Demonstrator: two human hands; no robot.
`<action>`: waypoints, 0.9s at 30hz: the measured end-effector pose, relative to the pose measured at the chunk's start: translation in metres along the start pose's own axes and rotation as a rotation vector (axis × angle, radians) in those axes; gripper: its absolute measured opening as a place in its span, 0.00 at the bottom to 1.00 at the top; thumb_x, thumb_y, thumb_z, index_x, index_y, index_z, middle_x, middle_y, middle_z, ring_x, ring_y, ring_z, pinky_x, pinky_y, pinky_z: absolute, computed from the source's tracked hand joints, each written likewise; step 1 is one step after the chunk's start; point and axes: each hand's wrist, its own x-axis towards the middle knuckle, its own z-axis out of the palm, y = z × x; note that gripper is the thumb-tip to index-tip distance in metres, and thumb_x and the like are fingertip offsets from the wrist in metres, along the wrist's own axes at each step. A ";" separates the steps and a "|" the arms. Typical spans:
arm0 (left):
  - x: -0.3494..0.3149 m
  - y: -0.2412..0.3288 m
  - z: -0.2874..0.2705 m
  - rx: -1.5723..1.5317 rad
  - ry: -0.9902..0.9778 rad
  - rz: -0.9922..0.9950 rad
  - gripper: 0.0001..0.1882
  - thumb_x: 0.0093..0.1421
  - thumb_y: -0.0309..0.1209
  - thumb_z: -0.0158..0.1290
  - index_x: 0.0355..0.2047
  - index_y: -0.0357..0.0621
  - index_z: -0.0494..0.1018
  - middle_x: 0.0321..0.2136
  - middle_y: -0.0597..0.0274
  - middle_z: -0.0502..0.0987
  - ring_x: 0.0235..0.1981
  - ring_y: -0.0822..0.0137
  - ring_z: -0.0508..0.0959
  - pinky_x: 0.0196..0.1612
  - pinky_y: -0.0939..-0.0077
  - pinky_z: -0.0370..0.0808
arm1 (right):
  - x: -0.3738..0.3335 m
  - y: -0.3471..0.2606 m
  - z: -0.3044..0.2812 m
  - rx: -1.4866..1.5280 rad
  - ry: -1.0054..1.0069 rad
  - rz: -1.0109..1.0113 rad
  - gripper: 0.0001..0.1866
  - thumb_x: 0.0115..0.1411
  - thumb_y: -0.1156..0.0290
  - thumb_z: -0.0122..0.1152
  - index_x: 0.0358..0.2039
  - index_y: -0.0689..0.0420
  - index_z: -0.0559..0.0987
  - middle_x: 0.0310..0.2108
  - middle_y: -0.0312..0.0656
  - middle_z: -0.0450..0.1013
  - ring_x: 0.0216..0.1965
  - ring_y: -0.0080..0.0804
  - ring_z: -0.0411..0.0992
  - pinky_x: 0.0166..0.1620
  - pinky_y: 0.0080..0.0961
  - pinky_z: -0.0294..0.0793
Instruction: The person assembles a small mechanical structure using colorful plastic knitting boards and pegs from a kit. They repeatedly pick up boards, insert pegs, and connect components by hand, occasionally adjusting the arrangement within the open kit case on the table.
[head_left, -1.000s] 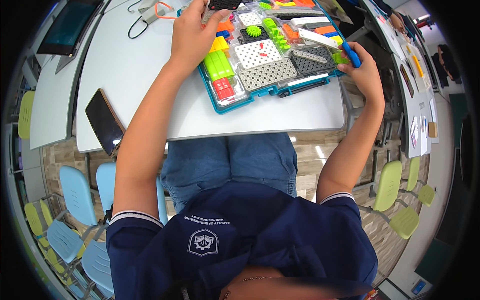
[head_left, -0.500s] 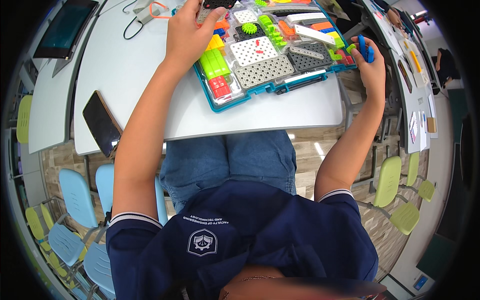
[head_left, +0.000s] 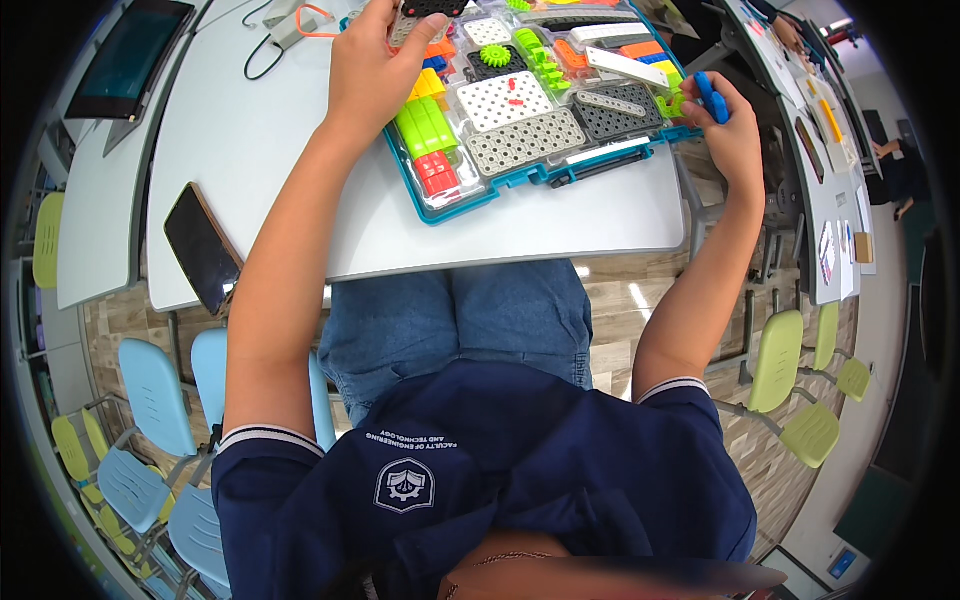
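Note:
In the upper middle lies a teal-rimmed parts case (head_left: 455, 213), filled with building-kit pieces. My left hand (head_left: 380, 75) is at the case's far left, thumb and fingers closed on a black perforated block (head_left: 436, 6) partly cut off by the upper edge. At the case's right side, my right hand (head_left: 735, 130) grips a blue two-lobed plastic piece (head_left: 711, 97). Its fingertips are beside bright green pieces (head_left: 670, 104). Between the hands sit a white perforated plate (head_left: 503, 100), a grey perforated plate (head_left: 525, 142), a dark grey plate (head_left: 632, 117) and a green gear (head_left: 495, 56).
Left of my forearm, a phone (head_left: 203, 247) lies on the white table (head_left: 270, 160). A cable and adapter (head_left: 286, 30) are at the back, with a monitor (head_left: 130, 55) farther left. Blue chairs (head_left: 157, 395) stand left, green chairs (head_left: 778, 360) right. Other people are at the far right.
My right hand has shifted slightly left toward the case's edge, and the blue piece has tilted with it. My left hand stays almost in place, still on the black block.

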 end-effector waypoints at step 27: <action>0.000 -0.002 -0.001 0.013 -0.021 -0.018 0.21 0.64 0.42 0.64 0.48 0.38 0.77 0.37 0.61 0.84 0.36 0.75 0.78 0.42 0.79 0.74 | -0.003 0.009 -0.020 -0.382 -0.042 0.031 0.15 0.60 0.81 0.64 0.48 0.57 0.81 0.41 0.45 0.83 0.43 0.39 0.80 0.50 0.32 0.75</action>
